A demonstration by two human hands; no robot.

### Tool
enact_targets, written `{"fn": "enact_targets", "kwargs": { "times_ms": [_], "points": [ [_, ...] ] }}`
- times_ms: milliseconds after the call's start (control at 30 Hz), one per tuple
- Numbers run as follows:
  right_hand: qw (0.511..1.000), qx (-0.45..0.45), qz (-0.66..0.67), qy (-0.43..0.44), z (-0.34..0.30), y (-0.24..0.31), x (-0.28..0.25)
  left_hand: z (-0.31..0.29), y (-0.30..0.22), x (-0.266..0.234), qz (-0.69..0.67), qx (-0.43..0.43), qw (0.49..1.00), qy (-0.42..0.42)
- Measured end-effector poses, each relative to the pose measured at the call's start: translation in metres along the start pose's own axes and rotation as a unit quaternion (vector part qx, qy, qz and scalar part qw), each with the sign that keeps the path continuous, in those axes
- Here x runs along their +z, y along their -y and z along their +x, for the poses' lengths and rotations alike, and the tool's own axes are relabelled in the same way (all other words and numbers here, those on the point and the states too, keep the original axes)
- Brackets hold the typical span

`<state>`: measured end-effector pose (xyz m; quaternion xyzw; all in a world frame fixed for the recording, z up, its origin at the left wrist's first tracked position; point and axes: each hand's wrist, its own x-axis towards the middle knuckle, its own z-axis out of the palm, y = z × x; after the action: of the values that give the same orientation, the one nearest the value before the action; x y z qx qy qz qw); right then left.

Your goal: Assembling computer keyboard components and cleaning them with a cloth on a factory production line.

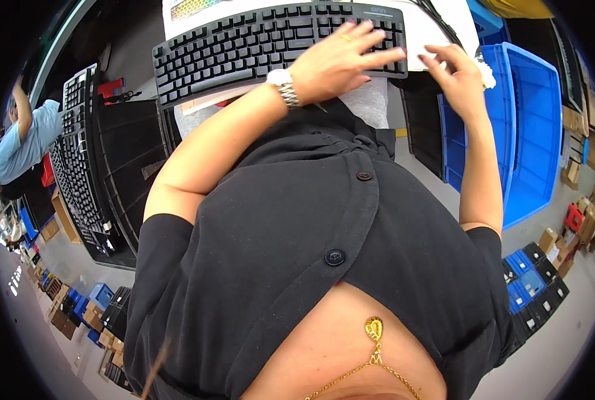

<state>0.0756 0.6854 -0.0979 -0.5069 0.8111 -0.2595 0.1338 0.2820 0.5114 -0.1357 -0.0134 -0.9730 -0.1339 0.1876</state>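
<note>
- Head view: black keyboard (244, 53) lay across white worktop (425, 25).
- Left hand (337, 65) was spread wide over keyboard's right end; couldn't tell contact.
- Right hand (459, 79) was half-curled, narrow thumb-finger gap, near blue bin (534, 133).

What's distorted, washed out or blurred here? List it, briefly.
In the head view, the black keyboard appears bowed and the corners fall to black; in the head view, the wristwatch face is washed out to near-white; in the head view, the left hand looks slightly soft, perhaps from motion.
</note>
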Motion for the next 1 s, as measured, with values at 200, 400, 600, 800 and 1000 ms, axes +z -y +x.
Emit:
{"fn": "enact_targets", "kwargs": {
  "times_ms": [200,400,600,800,1000],
  "points": [
    [0.992,0.126,-0.024,-0.006,0.017,-0.044,0.003,-0.062,0.044,-0.066,-0.057,-0.205,0.963,-0.166],
    [0.997,0.001,-0.075,-0.031,0.101,-0.050,0.006,-0.188,0.088,-0.115,0.098,-0.460,0.861,-0.195],
    [0.957,-0.139,-0.223,-0.126,0.184,-0.086,0.014,-0.274,0.104,-0.105,-0.218,-0.601,0.718,-0.273],
    [0.988,-0.077,-0.073,-0.116,0.130,-0.076,0.006,-0.274,0.095,-0.092,-0.278,-0.590,0.710,-0.265],
    [0.984,-0.075,-0.116,-0.112,0.075,-0.049,0.030,-0.272,0.090,-0.100,-0.341,-0.592,0.676,-0.275]
  ]
}}
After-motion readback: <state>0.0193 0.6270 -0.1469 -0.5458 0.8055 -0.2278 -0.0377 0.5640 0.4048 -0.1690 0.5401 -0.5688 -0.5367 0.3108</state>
